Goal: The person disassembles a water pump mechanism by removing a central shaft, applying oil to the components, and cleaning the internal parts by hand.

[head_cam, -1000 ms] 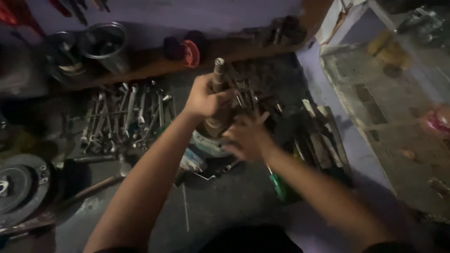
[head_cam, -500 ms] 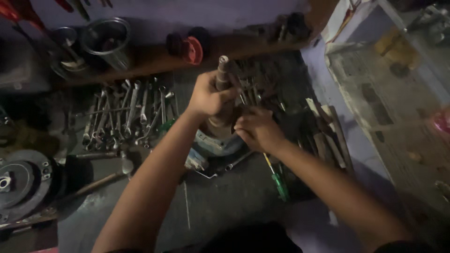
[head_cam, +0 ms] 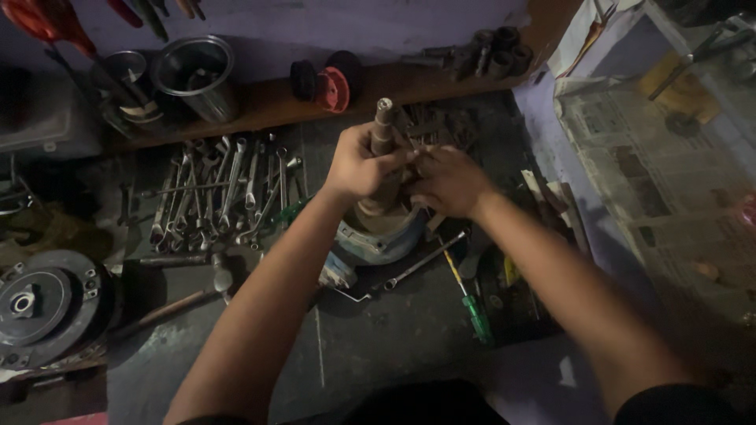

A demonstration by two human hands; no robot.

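Note:
A rusty metal shaft stands upright out of a round blue motor housing on the dark workbench. My left hand is wrapped around the shaft just below its top. My right hand rests against the shaft from the right, fingers curled on it at the same height. The lower part of the shaft is hidden behind both hands.
Several spanners lie in a row to the left. A hammer and a round metal disc are at lower left. A green-handled screwdriver lies right of the housing. Metal tins and a red wheel sit on the back ledge.
My right hand has risen from the base of the shaft to meet the left hand higher up. The view has shifted slightly.

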